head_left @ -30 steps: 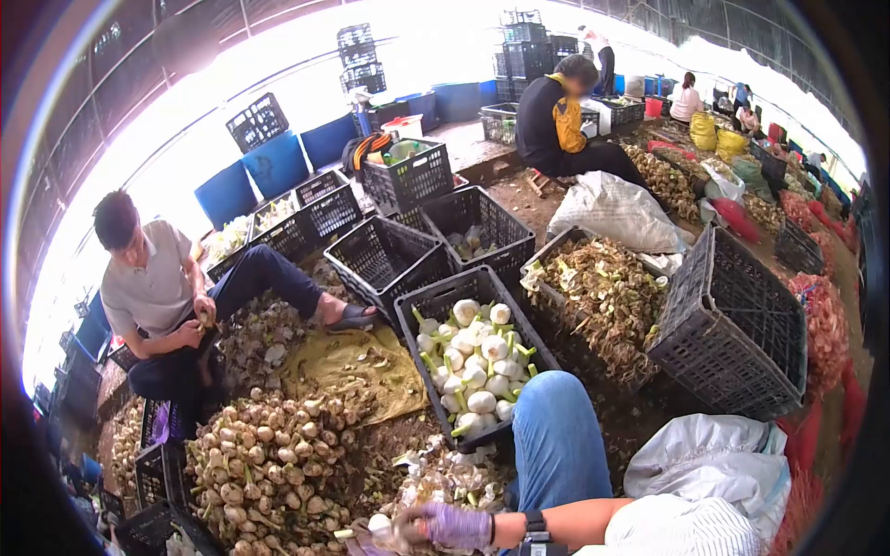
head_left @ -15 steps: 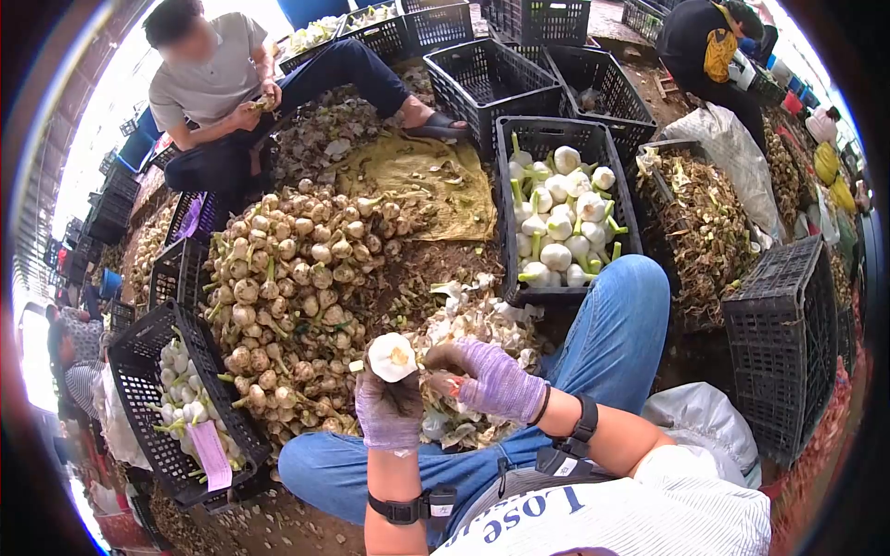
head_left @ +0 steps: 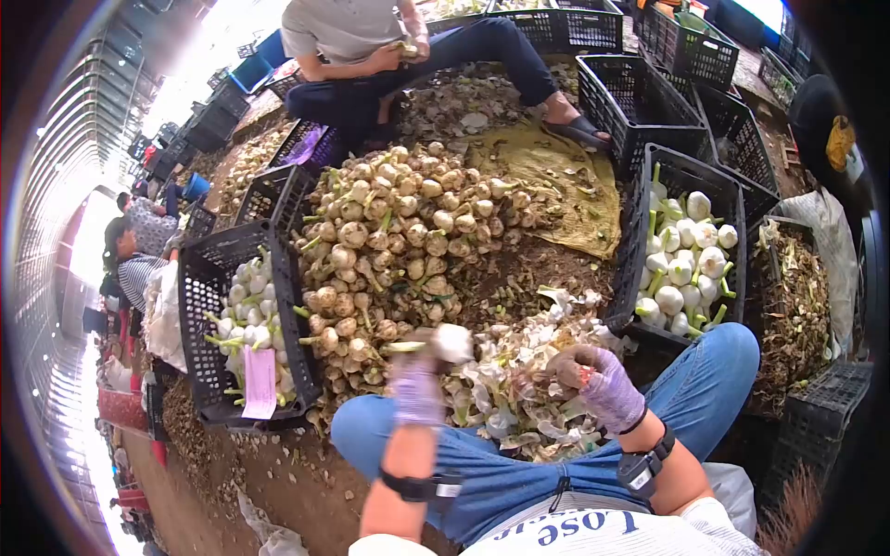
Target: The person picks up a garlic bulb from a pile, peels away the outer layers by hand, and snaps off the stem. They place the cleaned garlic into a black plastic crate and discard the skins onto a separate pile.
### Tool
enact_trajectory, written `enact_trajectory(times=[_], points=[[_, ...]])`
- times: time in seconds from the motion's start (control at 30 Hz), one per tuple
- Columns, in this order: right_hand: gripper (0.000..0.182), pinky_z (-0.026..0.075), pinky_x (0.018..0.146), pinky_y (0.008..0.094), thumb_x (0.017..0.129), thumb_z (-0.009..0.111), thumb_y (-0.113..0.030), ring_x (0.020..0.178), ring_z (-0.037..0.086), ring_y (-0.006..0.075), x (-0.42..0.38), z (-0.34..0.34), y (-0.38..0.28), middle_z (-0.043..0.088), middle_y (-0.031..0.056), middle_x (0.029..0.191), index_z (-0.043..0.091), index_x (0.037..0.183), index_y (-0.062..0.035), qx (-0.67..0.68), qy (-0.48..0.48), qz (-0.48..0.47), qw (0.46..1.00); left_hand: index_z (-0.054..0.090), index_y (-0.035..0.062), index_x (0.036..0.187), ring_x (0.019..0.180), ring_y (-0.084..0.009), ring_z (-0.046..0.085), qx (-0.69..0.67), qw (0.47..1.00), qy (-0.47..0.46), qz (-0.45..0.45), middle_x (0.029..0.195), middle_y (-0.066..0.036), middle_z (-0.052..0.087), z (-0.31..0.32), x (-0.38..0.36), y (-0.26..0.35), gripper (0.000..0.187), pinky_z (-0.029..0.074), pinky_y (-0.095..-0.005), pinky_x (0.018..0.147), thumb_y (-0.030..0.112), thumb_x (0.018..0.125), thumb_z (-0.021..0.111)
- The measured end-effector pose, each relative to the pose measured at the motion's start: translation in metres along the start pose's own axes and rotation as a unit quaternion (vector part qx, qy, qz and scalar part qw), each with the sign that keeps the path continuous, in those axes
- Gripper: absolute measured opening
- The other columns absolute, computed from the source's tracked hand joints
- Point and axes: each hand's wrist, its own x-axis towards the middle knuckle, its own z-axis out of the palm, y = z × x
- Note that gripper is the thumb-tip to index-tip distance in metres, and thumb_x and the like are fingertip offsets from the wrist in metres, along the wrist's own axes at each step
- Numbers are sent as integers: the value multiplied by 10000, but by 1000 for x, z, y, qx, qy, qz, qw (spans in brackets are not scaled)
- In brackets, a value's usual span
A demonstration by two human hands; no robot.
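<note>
Fingers of the left hand (head_left: pixel 419 387) wrap a peeled garlic bulb (head_left: pixel 451 342); the right hand (head_left: pixel 593 372) curls closed over the husk pile (head_left: pixel 519 389).

Left hand (head_left: pixel 417 389) motion-blurred, grip on garlic bulb (head_left: pixel 451 343) unclear; co-worker (head_left: pixel 371 37) cut off at top
</note>
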Motion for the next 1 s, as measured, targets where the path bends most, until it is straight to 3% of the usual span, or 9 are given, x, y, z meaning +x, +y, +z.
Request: enact_trajectory(times=[0.23, 0.37, 0.43, 0.53, 0.7, 0.8, 0.83, 0.93, 1.0], points=[[254, 421, 616, 238, 841, 556, -279, 678, 498, 98, 15, -50, 78, 555, 19, 756, 515, 722, -59, -108, 18, -15, 994, 567, 9, 911, 751, -221, 613, -308, 906, 193, 216, 847, -82, 614, -113, 117, 91, 174, 557, -253, 681, 177, 871, 544], [229, 442, 628, 281, 833, 561, -253, 702, 533, 131, 20, -70, 103, 576, 49, 764, 560, 795, -27, -311, 83, -19, 947, 539, 67, 1041, 752, -137, 574, -28, 981, 105, 159, 851, -47, 567, -59, 137, 39, 243, 499, -250, 603, 152, 823, 604], [210, 467, 616, 278, 803, 584, -188, 696, 575, 154, 29, -67, 76, 597, 87, 771, 606, 822, 21, -410, 77, -37, 908, 513, 42, 1121, 888, -187, 562, 99, 988, 100, 64, 976, -82, 559, -31, 166, 6, 338, 476, -289, 738, 104, 801, 601], [404, 465, 661, 344, 666, 721, -313, 716, 571, 287, 40, -73, 72, 583, 152, 767, 599, 888, 2, -330, 49, 75, 940, 467, 14, 1209, 1144, -280, 440, 364, 912, -57, 183, 1225, -169, 481, -4, 224, -46, 483, 301, -322, 989, 62, 748, 605], [420, 468, 753, 302, 806, 588, -257, 862, 563, 148, 47, -78, 75, 605, 101, 957, 512, 1130, 0, -181, 90, 128, 971, 524, 125, 1174, 1202, -382, 358, 741, 624, -140, 207, 1328, -236, 340, 52, 292, -69, 474, 316, -354, 995, 137, 714, 637], [446, 465, 774, 288, 841, 544, -239, 890, 556, 150, 52, -81, 81, 582, 98, 1015, 453, 1214, -12, -256, 95, 21, 962, 487, 138, 1217, 1207, -371, 363, 833, 528, -148, 71, 1392, -177, 275, 68, 310, -70, 492, 359, -390, 957, 159, 744, 619], [449, 458, 794, 291, 854, 528, -235, 913, 552, 161, 52, -79, 79, 577, 100, 1035, 433, 1235, -18, -223, 100, 41, 969, 467, 120, 1236, 1201, -348, 378, 610, 775, 77, -144, 1364, -183, 326, 84, 321, -69, 498, 362, -393, 952, 122, 757, 601], [436, 438, 833, 294, 876, 500, -220, 946, 544, 181, 47, -69, 66, 567, 108, 1069, 412, 1255, -25, -75, 113, 100, 986, 447, 75, 1248, 1151, -323, 440, 759, 639, -101, 77, 1275, -204, 432, 24, 329, -83, 494, 382, -377, 924, 96, 774, 585], [371, 431, 823, 272, 892, 470, -165, 910, 537, 155, 42, -67, 66, 556, 77, 981, 434, 1239, -40, 4, 96, 129, 987, 448, 26, 1230, 1046, -270, 516, 599, 785, -123, 102, 1146, -177, 535, 24, 292, -61, 463, 403, -330, 883, 63, 785, 570]])
